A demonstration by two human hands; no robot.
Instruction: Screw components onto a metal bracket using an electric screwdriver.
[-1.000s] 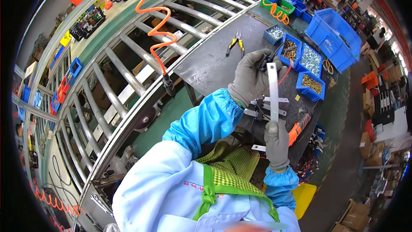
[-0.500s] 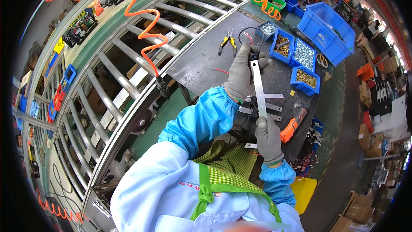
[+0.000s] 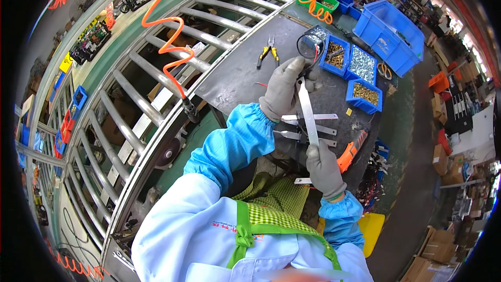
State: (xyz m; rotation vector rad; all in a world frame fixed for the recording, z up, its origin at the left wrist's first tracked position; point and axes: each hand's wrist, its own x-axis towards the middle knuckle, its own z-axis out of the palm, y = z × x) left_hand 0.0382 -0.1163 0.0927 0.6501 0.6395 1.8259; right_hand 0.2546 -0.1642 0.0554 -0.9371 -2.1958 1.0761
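A long flat metal strip [image 3: 309, 115] is stretched between my two gloved hands, tilted with its upper end toward the far side. My left hand [image 3: 284, 86] is closed round the upper end, together with a small dark part that has a black cable looping off it; the fingers partly hide that part. The lower end is pinched in my right hand [image 3: 324, 169]. Beneath, more metal strips [image 3: 324, 117] lie on the dark table [image 3: 235, 81]. An orange cordless screwdriver [image 3: 348, 156] lies just right of my right hand.
Blue bins of brass-coloured screws [image 3: 365, 94] and silver screws [image 3: 362, 65] stand right of my left hand. Yellow-handled pliers [image 3: 263, 56] lie at the far left of the table. A large blue crate [image 3: 389, 36] stands beyond. A roller conveyor [image 3: 146, 96] runs along the left, under a hanging orange coiled hose [image 3: 175, 49].
The whole view has shifted slightly, so the table sits further left. The strip's upper end has turned a little in my left hand. Both hands keep their hold.
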